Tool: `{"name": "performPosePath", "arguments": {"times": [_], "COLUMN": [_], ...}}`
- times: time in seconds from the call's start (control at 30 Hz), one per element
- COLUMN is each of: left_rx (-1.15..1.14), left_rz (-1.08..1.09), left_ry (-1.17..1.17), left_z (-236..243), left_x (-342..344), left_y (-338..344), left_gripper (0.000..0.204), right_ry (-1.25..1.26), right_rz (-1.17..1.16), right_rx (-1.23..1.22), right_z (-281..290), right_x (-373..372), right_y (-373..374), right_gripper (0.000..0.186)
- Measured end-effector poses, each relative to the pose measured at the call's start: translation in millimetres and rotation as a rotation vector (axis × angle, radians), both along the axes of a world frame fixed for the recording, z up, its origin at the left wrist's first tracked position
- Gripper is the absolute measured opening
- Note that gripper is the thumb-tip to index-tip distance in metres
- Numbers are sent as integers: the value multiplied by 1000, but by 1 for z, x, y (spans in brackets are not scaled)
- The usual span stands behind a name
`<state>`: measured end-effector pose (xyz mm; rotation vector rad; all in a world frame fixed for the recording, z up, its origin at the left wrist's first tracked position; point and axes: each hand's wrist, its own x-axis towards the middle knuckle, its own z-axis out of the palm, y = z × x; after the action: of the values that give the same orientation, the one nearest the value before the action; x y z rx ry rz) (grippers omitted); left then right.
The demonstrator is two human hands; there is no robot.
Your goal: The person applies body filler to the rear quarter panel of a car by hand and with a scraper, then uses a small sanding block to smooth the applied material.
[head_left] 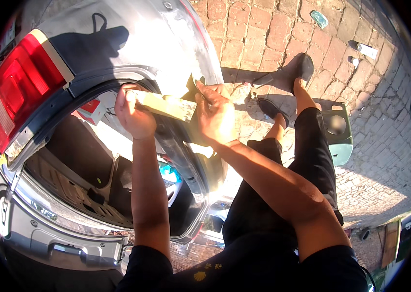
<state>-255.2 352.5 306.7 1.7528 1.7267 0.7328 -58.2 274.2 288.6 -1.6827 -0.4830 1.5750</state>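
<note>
A flat yellow strip (169, 105), which looks like folded sandpaper or a thin sheet, stretches between my two hands over the rear edge of a grey car body (166, 29). My left hand (136, 116) is closed on the strip's left end, thumb on top. At its right end my right hand (217, 117) has its fingers curled in a pinch; bright sunlight washes out part of this hand. Just beneath the hands runs the dark rim of the open rear hatch (186, 155). The strip's far ends are partly hidden by my fingers.
A red tail light (20, 85) sits at the left of the car, above the lowered grey tailgate (64, 248). A green plastic stool (342, 146) stands right of my legs. On the brick paving lie a white tube (367, 50) and a pale blue-green object (319, 19).
</note>
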Motion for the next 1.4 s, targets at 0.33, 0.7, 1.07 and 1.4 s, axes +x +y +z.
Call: {"name": "performPosePath", "arguments": {"times": [0.33, 0.7, 1.07, 1.4], "left_rx": [169, 243, 135, 207], "left_rz": [-294, -317, -180, -214], "left_ry": [47, 184, 241, 269], "left_z": [-18, -23, -33, -5], "left_x": [-36, -54, -79, -20], "left_y": [-7, -12, -19, -4], "left_gripper": [18, 13, 21, 9], "right_ry": [247, -159, -105, 148], "right_rz": [-176, -77, -40, 148], "right_rx": [-42, 86, 78, -95], "right_z": [-23, 4, 11, 1], "right_x": [-14, -36, -24, -2], "right_y": [-14, -35, -50, -56], "right_gripper": [28, 37, 31, 29]}}
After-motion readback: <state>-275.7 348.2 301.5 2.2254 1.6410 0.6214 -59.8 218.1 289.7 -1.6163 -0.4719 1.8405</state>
